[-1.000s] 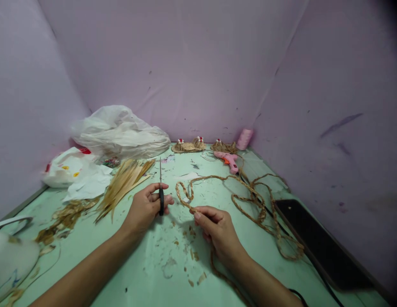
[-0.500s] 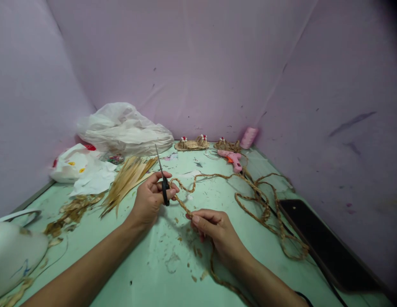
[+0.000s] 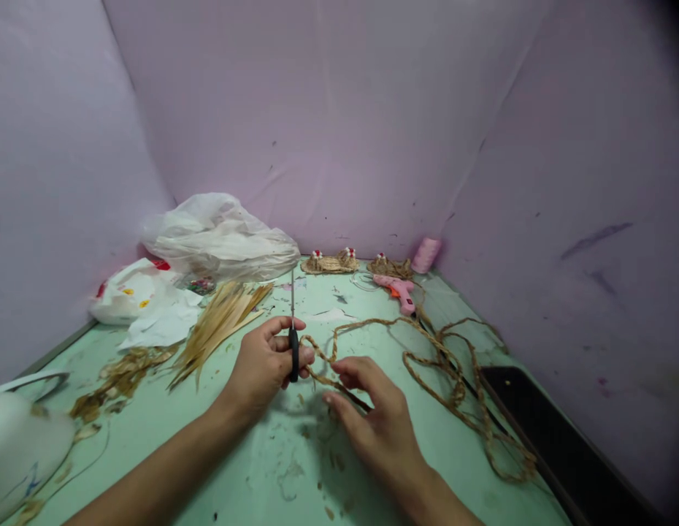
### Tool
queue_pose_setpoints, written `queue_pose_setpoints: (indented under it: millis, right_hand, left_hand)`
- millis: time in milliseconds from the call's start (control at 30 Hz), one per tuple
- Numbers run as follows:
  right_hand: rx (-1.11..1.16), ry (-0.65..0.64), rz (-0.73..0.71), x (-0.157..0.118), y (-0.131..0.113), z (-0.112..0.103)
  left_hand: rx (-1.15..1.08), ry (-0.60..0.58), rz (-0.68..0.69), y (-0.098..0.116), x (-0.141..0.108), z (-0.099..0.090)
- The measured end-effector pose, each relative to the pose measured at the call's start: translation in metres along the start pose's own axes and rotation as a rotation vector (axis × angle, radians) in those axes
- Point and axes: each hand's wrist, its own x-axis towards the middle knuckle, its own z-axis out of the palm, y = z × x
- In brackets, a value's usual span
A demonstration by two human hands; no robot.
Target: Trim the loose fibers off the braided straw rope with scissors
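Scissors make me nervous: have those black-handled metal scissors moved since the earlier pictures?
Yes, slightly right: the black-handled metal scissors in the left hand now sit nearer the unmoved pink pistol-shaped glue gun.

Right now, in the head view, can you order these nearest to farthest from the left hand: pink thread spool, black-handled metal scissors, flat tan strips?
1. Black-handled metal scissors: held in the left hand.
2. Flat tan strips: beyond it, to the left.
3. Pink thread spool: far back, to the right.
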Motion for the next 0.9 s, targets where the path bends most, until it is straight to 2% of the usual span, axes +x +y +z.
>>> queue_pose_setpoints:
  millis: [67, 133, 200, 267, 333, 400, 500, 567, 633, 700, 900]
  right_hand:
    - [0.05, -0.06, 0.049, -0.002, -0.002, 0.006]
    - [0.252, -0.125, 0.298, -0.006, -0.003, 0.014]
    - [0.562, -0.173, 0.601, -0.01, -0.003, 0.02]
    - [0.786, -0.166, 0.781, -0.014, 0.0, 0.023]
    - [0.83, -0.092, 0.789, -0.015, 0.005, 0.023]
    - [0.793, 0.004, 0.74, -0.011, 0.011, 0.019]
    - [0.747, 0.142, 0.699, -0.001, 0.017, 0.011]
    - [0.753, 0.186, 0.698, 0.004, 0.019, 0.007]
    - [0.773, 0.195, 0.685, 0.007, 0.019, 0.004]
    - [0.792, 0.181, 0.665, 0.007, 0.017, 0.004]
    - [0.768, 0.162, 0.611, 0.004, 0.014, 0.004]
  left_hand:
    - [-0.001, 0.016, -0.025, 0.003, -0.003, 0.005]
    - [0.005, 0.016, -0.014, 0.003, -0.002, 0.009]
    - [0.027, -0.021, 0.005, -0.002, 0.002, 0.013]
    - [0.071, -0.078, 0.001, -0.01, 0.008, 0.014]
    - [0.151, -0.109, 0.02, -0.018, 0.012, 0.01]
    - [0.285, -0.106, 0.102, -0.021, 0.011, 0.0]
    - [0.644, -0.126, 0.332, -0.019, 0.003, -0.018]
    - [0.932, -0.221, 0.514, -0.016, -0.004, -0.026]
    - [1.175, -0.332, 0.64, -0.016, -0.008, -0.03]
    - [1.333, -0.393, 0.697, -0.02, -0.009, -0.03]
    - [1.469, -0.302, 0.749, -0.035, -0.004, -0.03]
